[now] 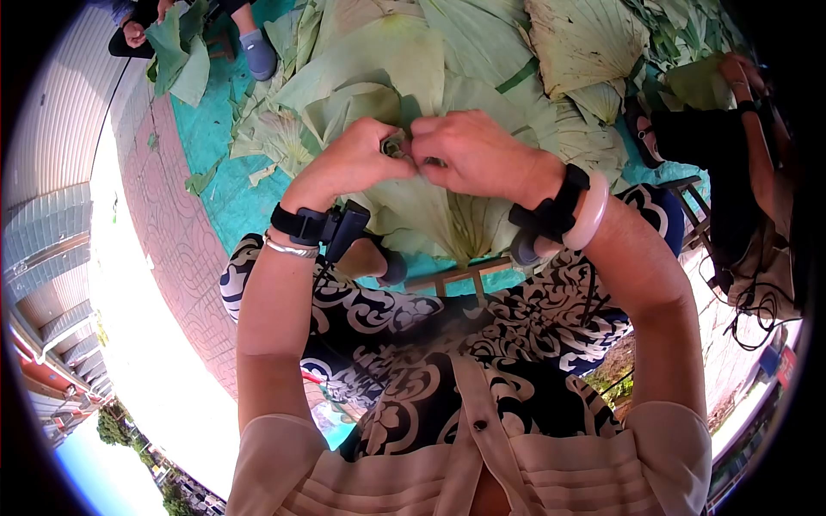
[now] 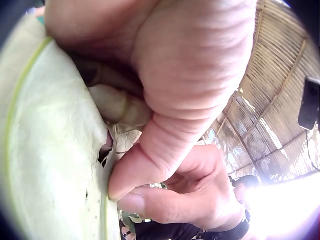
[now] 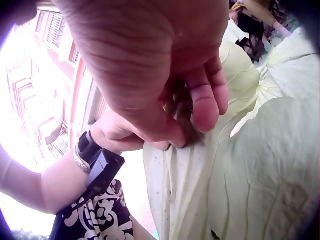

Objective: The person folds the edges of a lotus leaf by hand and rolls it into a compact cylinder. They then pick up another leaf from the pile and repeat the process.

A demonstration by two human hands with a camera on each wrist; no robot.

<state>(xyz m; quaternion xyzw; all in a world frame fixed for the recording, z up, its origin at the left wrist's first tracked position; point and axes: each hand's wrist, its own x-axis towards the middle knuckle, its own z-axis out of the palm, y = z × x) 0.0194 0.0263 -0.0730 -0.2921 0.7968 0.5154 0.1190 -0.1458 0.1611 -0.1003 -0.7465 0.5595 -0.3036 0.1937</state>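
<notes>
Both hands meet over a large pale green lotus leaf (image 3: 175, 185), close together in the head view. My left hand (image 1: 361, 159) grips a bunched part of the leaf, and its green folds (image 1: 394, 144) show between thumb and forefinger. Fingers curled, my right hand (image 1: 482, 155) pinches the leaf right beside it. In the left wrist view the thumb tip presses the leaf's edge, next to a small dark tear (image 2: 106, 150). The right wrist view shows the leaf hanging in creases below the fingertips. Palms and fingers hide the gathered part.
Wide lotus leaves (image 1: 370, 60) lie heaped in front, over a turquoise sheet (image 1: 202, 129). A browned leaf (image 1: 585, 43) sits at the far right of the heap. People sit at upper left, near a grey shoe (image 1: 258, 56), and at right, beside black cables (image 1: 757, 310).
</notes>
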